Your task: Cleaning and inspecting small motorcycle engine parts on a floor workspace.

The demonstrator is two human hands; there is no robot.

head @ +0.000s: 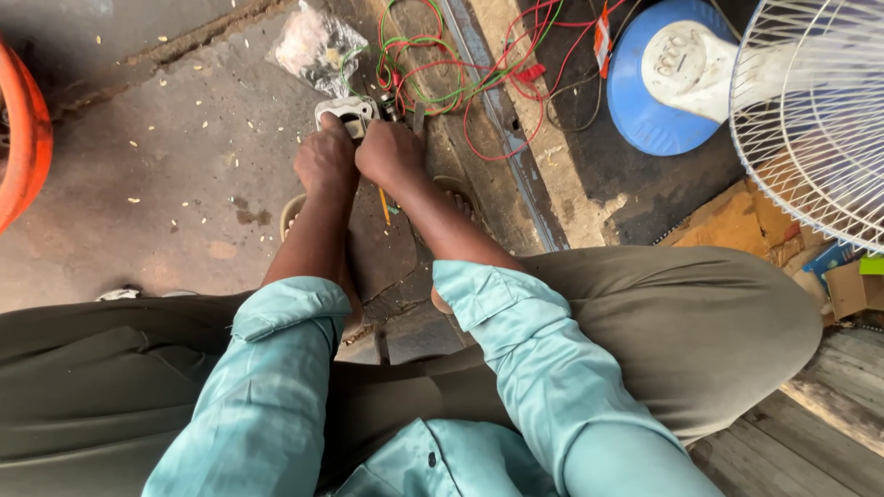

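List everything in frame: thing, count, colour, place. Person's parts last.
small part: 1, pale grey, on the floor under both hands
wires: a tangle, red and green, floor beyond the hands
plastic bag: 1, clear, floor top centre
fan base: 1, blue and white, top right
fan guard: 1, white wire, right edge
orange rim: 1, left edge
cardboard: brown pieces, right
floor: grey concrete, scattered pale grains
left hand: on the small part, grip hidden
right hand: beside it, on the part
sleeves: 2, teal, rolled
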